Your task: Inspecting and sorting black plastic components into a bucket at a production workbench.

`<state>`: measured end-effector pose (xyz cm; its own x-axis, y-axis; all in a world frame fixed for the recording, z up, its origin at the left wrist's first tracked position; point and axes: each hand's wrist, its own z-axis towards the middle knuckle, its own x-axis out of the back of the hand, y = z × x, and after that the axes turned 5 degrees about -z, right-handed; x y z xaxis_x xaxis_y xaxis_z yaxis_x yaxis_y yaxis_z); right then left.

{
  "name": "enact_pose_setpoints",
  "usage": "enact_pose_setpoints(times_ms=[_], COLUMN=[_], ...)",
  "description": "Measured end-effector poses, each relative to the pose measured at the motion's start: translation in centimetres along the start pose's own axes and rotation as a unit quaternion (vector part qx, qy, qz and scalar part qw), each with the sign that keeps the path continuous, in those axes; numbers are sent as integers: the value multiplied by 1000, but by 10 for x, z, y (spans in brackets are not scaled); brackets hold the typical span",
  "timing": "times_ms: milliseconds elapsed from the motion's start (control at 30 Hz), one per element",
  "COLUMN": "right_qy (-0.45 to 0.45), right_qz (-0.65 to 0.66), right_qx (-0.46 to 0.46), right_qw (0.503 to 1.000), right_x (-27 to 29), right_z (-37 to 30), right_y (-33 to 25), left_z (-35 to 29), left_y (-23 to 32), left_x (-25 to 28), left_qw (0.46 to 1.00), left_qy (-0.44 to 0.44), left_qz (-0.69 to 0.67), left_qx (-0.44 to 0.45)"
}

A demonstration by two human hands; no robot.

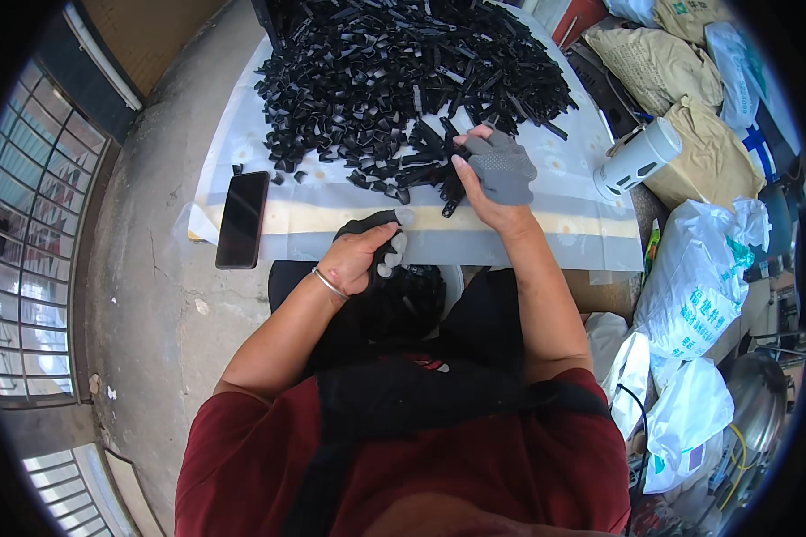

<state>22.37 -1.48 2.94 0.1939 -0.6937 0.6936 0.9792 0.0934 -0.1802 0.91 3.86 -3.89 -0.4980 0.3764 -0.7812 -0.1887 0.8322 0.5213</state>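
Note:
A large heap of small black plastic pieces (358,98) covers the far part of the table, some curved and short, others long and strip-like. My right hand (497,170), in a grey fingerless glove, is at the heap's near edge. Its fingers and thumb are bent around some black plastic strips (434,161); the glove partly hides the grip. Over my lap, just off the table's near edge, my left hand (367,253) is closed in a dark glove. What it holds, if anything, is hidden. Beneath it, between my legs, sits a pale container (454,291) with black pieces inside.
A dark phone (242,220) lies at the table's left edge. A white cylindrical bottle (638,158) leans at the right edge. Stuffed sacks (697,277) and bags crowd the right side. A clear sheet covers the table (546,242); concrete floor (166,259) and a barred window lie left.

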Motion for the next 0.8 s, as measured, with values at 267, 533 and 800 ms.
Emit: enact_pose_setpoints(times_ms=[267, 533, 800], right_qy=[-174, -194, -144], right_qz=[95, 148, 130], right_qx=[-3, 4, -4], right_qw=[980, 970, 981], right_x=[14, 15, 26], right_z=[-61, -80, -68], right_y=[-55, -69, -85], left_z=[-15, -34, -36], left_y=[-8, -7, -13], left_x=[-16, -21, -18], left_qw=[942, 720, 809], left_qy=[66, -16, 112], left_qz=[314, 670, 501], left_qx=[-98, -180, -287])
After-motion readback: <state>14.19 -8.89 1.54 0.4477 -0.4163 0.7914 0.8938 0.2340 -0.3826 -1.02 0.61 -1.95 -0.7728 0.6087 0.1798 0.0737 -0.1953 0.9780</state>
